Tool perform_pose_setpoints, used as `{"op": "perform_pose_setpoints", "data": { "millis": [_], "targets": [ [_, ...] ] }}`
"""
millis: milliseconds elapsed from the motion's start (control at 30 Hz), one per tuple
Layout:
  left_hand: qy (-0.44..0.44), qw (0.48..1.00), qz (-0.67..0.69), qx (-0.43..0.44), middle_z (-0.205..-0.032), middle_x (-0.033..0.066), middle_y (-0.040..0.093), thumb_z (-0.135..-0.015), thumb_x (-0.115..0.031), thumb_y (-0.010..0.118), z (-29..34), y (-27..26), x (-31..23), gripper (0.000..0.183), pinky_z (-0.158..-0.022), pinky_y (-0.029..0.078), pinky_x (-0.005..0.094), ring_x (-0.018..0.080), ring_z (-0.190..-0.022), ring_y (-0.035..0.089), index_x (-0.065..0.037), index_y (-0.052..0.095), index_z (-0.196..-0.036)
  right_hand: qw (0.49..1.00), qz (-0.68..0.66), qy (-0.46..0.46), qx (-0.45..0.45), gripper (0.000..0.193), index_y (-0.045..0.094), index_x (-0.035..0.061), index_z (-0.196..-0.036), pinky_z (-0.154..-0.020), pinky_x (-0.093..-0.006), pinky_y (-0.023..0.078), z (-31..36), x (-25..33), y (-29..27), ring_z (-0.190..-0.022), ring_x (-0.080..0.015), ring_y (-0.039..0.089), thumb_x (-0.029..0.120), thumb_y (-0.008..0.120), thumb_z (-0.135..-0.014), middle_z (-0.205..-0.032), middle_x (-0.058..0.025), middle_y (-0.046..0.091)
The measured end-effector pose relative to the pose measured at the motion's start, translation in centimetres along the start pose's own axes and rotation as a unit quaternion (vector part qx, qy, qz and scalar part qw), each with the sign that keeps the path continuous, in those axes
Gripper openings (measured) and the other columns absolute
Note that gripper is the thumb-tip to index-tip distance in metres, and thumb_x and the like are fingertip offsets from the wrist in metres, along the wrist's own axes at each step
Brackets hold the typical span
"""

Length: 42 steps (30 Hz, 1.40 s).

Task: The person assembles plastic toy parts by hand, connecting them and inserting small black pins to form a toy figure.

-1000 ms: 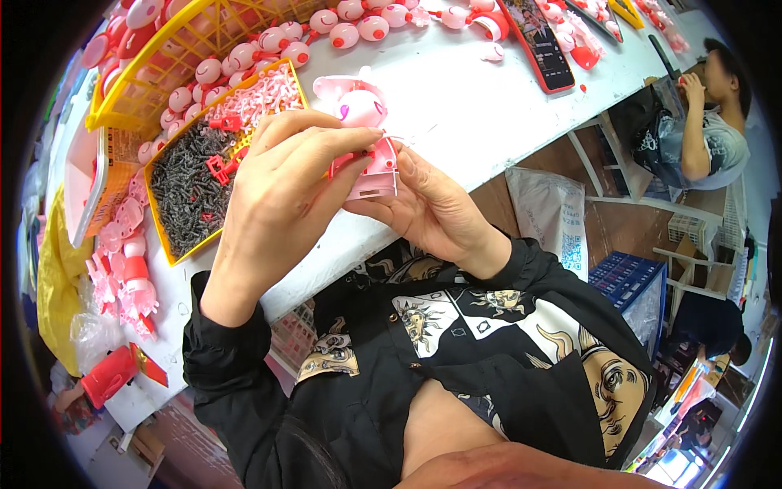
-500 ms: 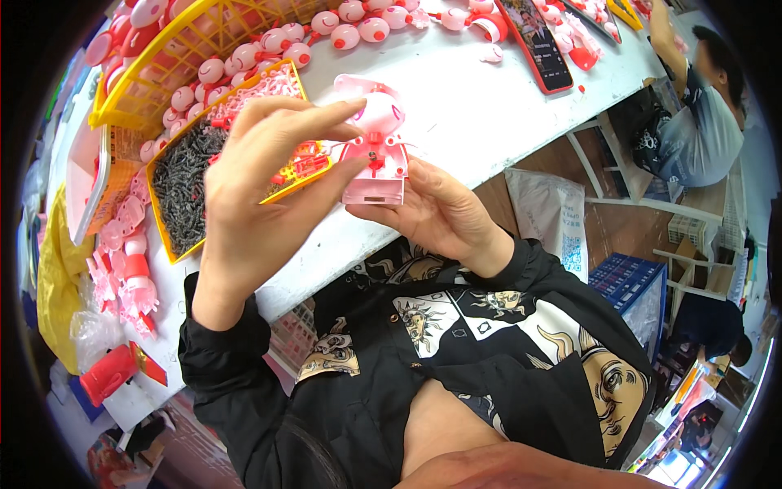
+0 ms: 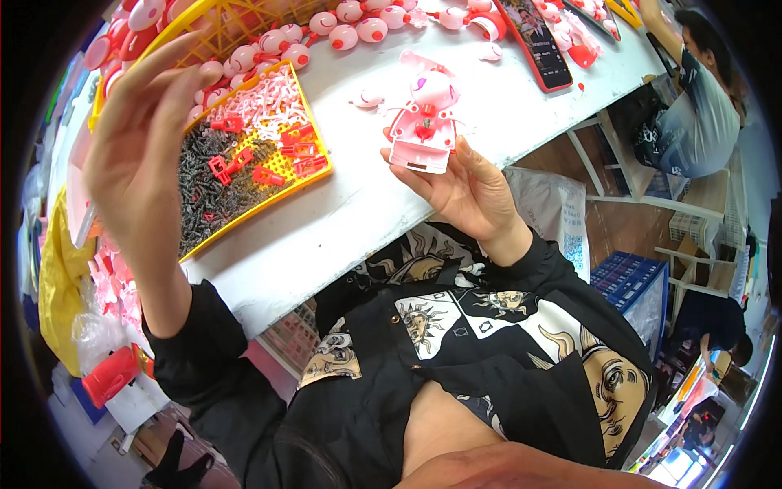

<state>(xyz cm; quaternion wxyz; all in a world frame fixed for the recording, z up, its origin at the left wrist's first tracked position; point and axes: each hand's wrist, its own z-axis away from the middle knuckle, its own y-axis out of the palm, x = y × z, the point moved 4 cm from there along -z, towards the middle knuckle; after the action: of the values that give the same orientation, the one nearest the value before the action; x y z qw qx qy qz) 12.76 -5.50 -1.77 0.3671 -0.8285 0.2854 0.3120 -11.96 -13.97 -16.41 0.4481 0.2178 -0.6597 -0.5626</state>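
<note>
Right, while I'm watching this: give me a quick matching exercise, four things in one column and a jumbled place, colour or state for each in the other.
Column one
1. Left hand
2. Right hand
3. Phone
4. Yellow tray

Column two
A. Red-edged, with a lit screen
B. Gripping a pink plastic piece
C. Contains black pieces, red parts and small pale pink pieces
D. Open and raised, at the left of the view

Right pairs: 1-D, 2-B, 3-A, 4-C
</note>
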Motion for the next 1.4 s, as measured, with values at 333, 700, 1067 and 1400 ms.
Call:
{"op": "perform_pose_setpoints", "data": {
  "millis": [333, 700, 1067, 1400],
  "targets": [
    [0.004, 0.995, -0.089, 0.046, -0.107, 0.0083, 0.07, -0.095, -0.007, 0.062, -1.4, -2.6, 1.5, 0.028, -0.088, 0.051, 0.0253, 0.0121, -0.1, 0.065, 0.0, 0.064, -0.122, 0.998, 0.017, -0.008, -0.059, 0.068, 0.023, 0.003, -0.151, -0.116, -0.0495, 0.034, 0.7, 0.0, -0.9, -0.14, -0.0428, 0.031, 0.028, 0.057, -0.098, -0.154, -0.0256, 0.026],
    [-0.193, 0.92, -0.136, -0.313, -0.105, 0.0127, 0.07, -0.097, -0.012, 0.061, 16.0, -20.6, 0.5, 0.03, -0.083, 0.052, 0.0268, 0.0159, -0.094, 0.067, 0.003, 0.062, -0.123, 0.984, -0.163, 0.066, 0.015, 0.069, 0.023, 0.0057, -0.152, -0.117, -0.0504, 0.032, -0.4, -2.2, -1.4, -0.141, -0.0407, 0.031, 0.021, 0.061, -0.096, -0.155, -0.0245, 0.024],
    [-0.237, 0.845, -0.432, -0.207, -0.108, 0.0162, 0.07, -0.09, -0.026, 0.07, 19.6, -18.1, 7.5, 0.037, -0.087, 0.051, 0.035, 0.0261, -0.098, 0.067, -0.001, 0.067, -0.116, 0.98, -0.152, 0.12, 0.039, 0.065, 0.023, 0.0034, -0.151, -0.119, -0.0507, 0.028, 0.4, -5.1, -0.2, -0.142, -0.0433, 0.028, 0.028, 0.055, -0.099, -0.154, -0.0256, 0.025],
    [-0.228, 0.795, -0.552, -0.109, -0.102, 0.0233, 0.069, -0.084, -0.032, 0.075, 18.4, -15.5, 5.0, 0.044, -0.085, 0.049, 0.0396, 0.0351, -0.094, 0.066, -0.001, 0.069, -0.114, 0.991, -0.045, 0.11, 0.054, 0.039, 0.044, 0.0008, -0.134, -0.114, -0.0489, 0.036, -0.4, -6.2, 1.2, -0.127, -0.0292, 0.052, 0.019, 0.052, -0.1, -0.136, -0.0176, 0.052]
  ]
}}
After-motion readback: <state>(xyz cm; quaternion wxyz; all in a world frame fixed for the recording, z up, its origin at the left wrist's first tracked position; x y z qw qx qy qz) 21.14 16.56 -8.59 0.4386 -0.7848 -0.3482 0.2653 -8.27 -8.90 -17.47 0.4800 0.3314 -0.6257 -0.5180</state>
